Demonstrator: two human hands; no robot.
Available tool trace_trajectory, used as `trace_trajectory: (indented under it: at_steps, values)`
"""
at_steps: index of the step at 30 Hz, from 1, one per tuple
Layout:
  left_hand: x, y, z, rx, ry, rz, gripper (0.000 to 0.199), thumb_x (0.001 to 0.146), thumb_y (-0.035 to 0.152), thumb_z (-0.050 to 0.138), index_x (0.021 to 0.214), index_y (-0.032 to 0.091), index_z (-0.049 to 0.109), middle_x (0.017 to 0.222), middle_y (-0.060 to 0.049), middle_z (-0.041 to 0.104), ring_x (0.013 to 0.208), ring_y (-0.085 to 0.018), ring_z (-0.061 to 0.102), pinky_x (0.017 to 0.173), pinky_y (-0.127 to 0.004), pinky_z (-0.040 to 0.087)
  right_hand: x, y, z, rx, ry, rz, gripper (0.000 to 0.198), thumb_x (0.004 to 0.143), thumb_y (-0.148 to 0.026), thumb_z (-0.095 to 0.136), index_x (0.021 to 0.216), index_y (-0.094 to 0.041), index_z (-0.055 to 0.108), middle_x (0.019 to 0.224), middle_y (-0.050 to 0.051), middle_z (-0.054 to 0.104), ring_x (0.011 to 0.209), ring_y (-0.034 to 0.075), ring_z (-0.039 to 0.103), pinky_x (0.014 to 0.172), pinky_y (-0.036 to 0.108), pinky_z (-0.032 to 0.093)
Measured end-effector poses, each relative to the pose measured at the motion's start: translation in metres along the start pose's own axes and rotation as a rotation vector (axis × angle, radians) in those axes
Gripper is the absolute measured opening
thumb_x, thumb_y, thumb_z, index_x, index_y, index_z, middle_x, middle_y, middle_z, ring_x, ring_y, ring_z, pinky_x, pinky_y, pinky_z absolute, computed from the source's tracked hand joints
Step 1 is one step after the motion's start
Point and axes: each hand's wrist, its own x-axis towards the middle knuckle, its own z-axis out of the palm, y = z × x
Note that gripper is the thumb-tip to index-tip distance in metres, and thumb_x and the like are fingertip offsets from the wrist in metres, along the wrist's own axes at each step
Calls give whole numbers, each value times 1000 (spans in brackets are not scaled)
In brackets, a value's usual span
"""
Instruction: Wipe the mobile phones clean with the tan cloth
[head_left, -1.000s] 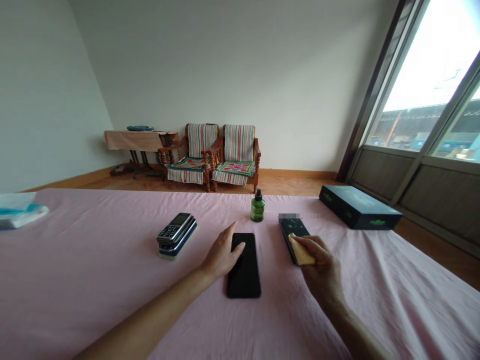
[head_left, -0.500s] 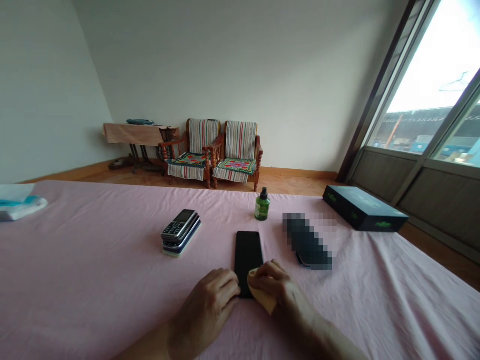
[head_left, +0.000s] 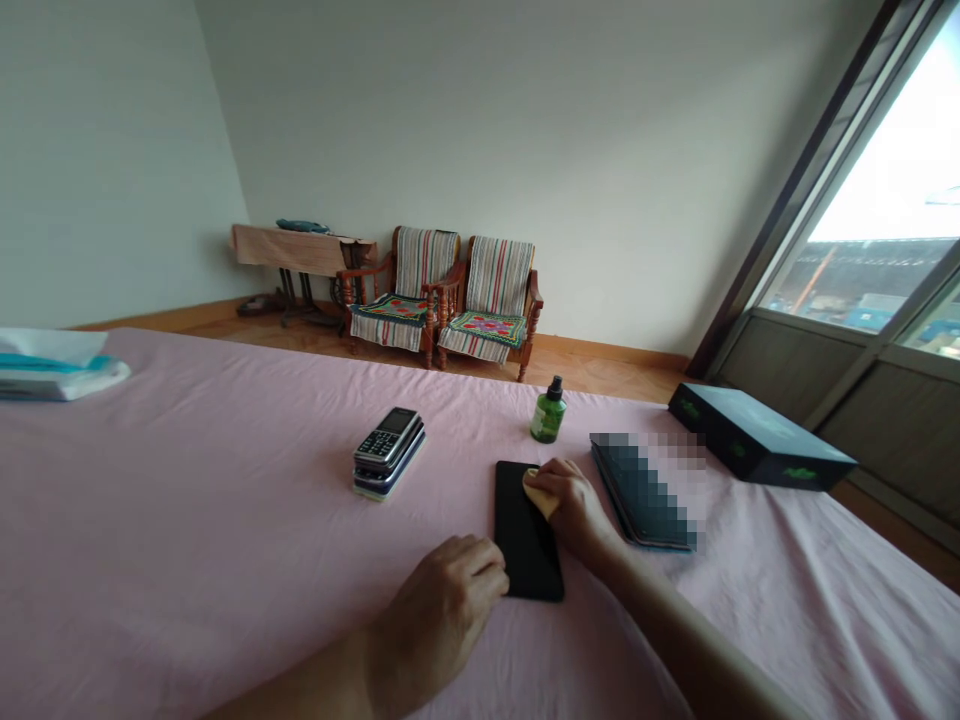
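A black smartphone (head_left: 528, 545) lies flat on the pink sheet in front of me, its dark face up. My left hand (head_left: 459, 590) is closed, with its curled fingertips gripping the phone's lower left edge. In my right hand (head_left: 571, 503) a folded yellow cloth (head_left: 541, 494) is pinched and pressed against the phone's upper right part. To the left stands a stack of phones (head_left: 390, 452), a silver keypad phone on top. Right of my right hand lies a dark flat stack (head_left: 637, 500), partly blurred out.
Beyond the phone stands a green spray bottle (head_left: 548, 412). A black box (head_left: 757, 440) sits at the right, and a tissue pack (head_left: 60, 368) at the far left. Two wooden chairs (head_left: 491, 290) and a cloth-covered table (head_left: 292, 250) stand by the wall.
My right hand has slid the cloth from the phone's lower right up to its top. The left hand stays at the lower left edge. The whole view has shifted and tilted slightly.
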Motion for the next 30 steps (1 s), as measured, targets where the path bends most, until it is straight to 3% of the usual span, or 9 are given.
trace_trajectory:
  at_steps: [5,9,22,30]
  values:
    - [1,0,-1,17,-23,0,18,87,2,52,89,18,61,96,-3,62,88,-19,58,81,-31,49,18,14,15,-7,41,21,27,83,-8,51,88,-19,75,82,8,64,81,21,58,72,31,47]
    - [1,0,-1,27,-20,-1,18,87,2,51,89,17,61,95,-3,62,88,-18,58,80,-31,49,19,8,17,-7,50,25,27,83,-8,52,90,-20,75,81,7,63,82,21,58,72,31,47]
    - [1,1,2,-7,7,-59,14,90,6,53,87,18,59,96,-2,60,88,-18,56,80,-31,47,-53,-52,-12,169,-66,-8,22,88,-13,55,92,-25,73,86,6,65,80,20,60,67,30,51]
    - [0,-1,2,13,-13,-24,14,89,5,53,86,17,59,93,-2,60,86,-18,56,79,-30,46,0,-18,6,89,-1,11,20,87,-15,57,83,-21,75,81,6,64,78,20,59,69,31,49]
